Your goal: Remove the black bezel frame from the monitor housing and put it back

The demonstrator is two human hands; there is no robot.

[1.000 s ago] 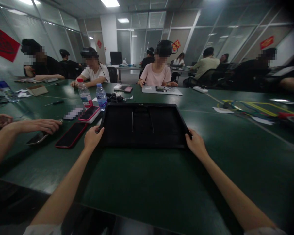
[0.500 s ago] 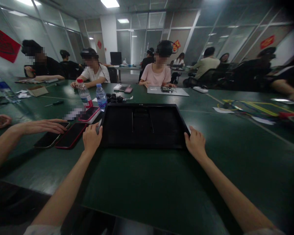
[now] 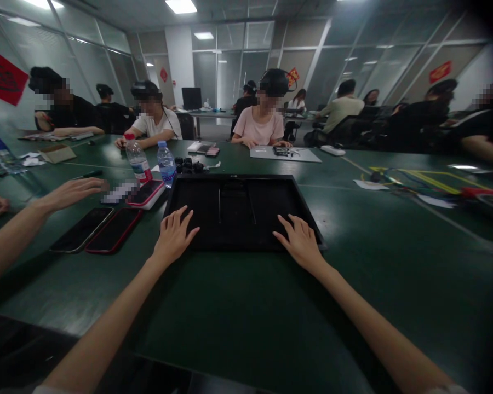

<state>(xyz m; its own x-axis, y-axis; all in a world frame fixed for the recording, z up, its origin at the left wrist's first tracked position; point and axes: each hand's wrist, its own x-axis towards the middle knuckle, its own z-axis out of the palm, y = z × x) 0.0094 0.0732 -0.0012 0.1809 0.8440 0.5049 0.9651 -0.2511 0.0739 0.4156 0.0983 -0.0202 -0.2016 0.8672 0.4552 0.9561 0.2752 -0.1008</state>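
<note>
A flat black rectangular panel (image 3: 242, 210), like the back of a monitor, lies on the dark green table (image 3: 271, 312) in front of me. My left hand (image 3: 173, 235) rests open on its near left corner with the fingers spread. At the near right part of the panel my right hand (image 3: 299, 241) lies flat, fingers stretched out. Neither hand holds anything.
Left of the panel lie two dark phones (image 3: 101, 230), a third phone on a pink-edged box (image 3: 148, 193) and two water bottles (image 3: 152, 161). A neighbour's hand (image 3: 72, 191) reaches over the phones. Yellow cables (image 3: 419, 180) lie at the right. Several people sit along the far side.
Both my hands let go of the panel's side edges and moved inward onto its top surface, fingers now spread flat. The neighbour's hand lifted off the phones and moved further away.
</note>
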